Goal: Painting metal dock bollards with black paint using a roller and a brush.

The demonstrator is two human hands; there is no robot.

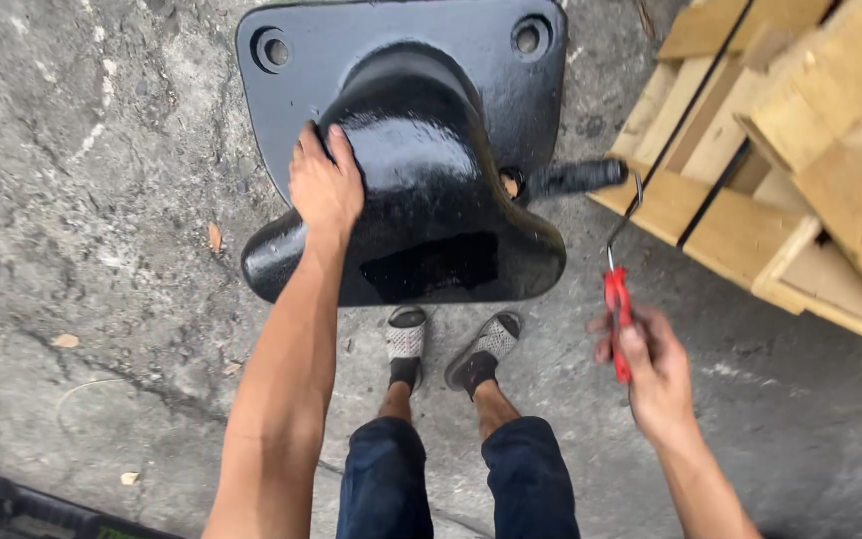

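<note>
the right hand [650,364] is near, on the right, with its fingers closed around the red handle of a small paint roller [576,178]. the roller's wire goes up and far, and its black roll lies sideways, touching the right side of the shiny black metal part [401,160]. the left hand [325,185] is farther, resting flat with fingers spread on that part.

Rough grey concrete floor [82,200] with scattered dry leaves [215,238], pale wooden pallets [800,150] at right, flat daylight.
</note>
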